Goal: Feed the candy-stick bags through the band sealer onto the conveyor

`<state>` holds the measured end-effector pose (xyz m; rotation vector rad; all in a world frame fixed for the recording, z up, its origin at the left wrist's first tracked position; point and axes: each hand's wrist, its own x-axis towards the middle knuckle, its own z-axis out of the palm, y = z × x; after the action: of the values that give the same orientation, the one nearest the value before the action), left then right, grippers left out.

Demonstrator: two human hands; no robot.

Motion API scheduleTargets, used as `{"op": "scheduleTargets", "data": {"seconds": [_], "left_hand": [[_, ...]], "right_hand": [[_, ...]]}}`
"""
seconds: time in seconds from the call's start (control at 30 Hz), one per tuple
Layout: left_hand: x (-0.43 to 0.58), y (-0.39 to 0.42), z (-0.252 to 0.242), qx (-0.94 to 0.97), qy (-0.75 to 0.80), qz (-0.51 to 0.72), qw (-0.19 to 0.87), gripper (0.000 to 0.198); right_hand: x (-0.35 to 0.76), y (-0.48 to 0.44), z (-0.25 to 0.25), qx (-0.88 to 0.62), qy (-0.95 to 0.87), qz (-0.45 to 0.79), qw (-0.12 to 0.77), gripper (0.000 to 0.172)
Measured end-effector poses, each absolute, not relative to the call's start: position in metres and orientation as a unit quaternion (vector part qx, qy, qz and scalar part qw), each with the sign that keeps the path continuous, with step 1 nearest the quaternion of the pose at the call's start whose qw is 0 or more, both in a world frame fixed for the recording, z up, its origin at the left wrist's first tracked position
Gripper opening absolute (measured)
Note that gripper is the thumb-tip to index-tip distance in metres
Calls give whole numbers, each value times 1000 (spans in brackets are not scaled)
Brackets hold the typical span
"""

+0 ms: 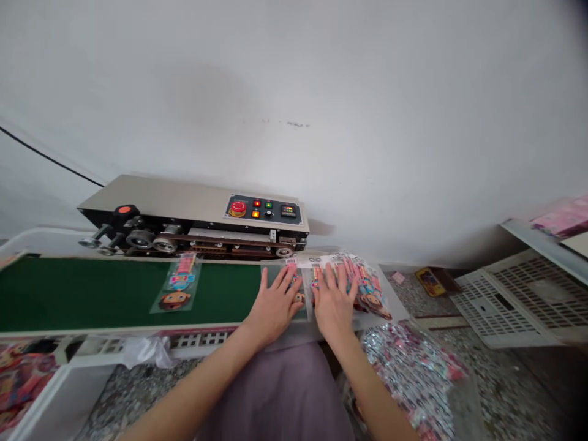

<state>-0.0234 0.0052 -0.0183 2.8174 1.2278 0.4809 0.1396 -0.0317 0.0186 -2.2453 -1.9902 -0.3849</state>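
My left hand (274, 306) lies flat, fingers spread, on a clear plastic packet (301, 298) with a printed cartoon figure, at the right end of the green conveyor belt (114, 288). Beside it, my right hand (334, 300) rests spread out over another packet at the left side of a fanned pile of packets (370, 288). Both palms face down, and part of what lies beneath them is hidden. Farther left on the belt lies a single cartoon packet (179, 285). Behind the belt stands a band sealing machine (193, 205) with lit buttons and a display.
A large clear bag (413, 373) of shiny packets sits at lower right. Beyond it are a small box (432, 282) and a tilted white crate (509, 300) on the speckled floor. At lower left, a white bin (68, 392) stands near printed packets (22, 380).
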Motion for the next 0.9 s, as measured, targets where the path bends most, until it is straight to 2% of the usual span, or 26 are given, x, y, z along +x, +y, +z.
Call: {"op": "scheduleTargets", "data": {"seconds": [0.13,0.27,0.37,0.47,0.53,0.7,0.9], "left_hand": [[-55,6,-8,888,444,121,8,53],[-55,9,6,867,485,116,-6,53],[-28,10,7,895,424,139,9,51],[0,11,0,928,341,150,23,52],[9,11,-7,927,341,152,24,52],[-3,8,-13,909,388,151,19,52],[-44,6,-7,883,453,124,3,50]], "right_hand": [[116,-28,22,-739,-664,-74,88,46],[139,-38,41,-736,-659,-111,108,45],[181,-44,45,-775,-606,-150,97,48],[213,-43,32,-813,-563,-137,57,52],[218,-41,19,-810,-569,-136,38,54],[188,-43,4,-788,-594,-155,46,58],[138,-37,14,-786,-601,-128,71,64]]}}
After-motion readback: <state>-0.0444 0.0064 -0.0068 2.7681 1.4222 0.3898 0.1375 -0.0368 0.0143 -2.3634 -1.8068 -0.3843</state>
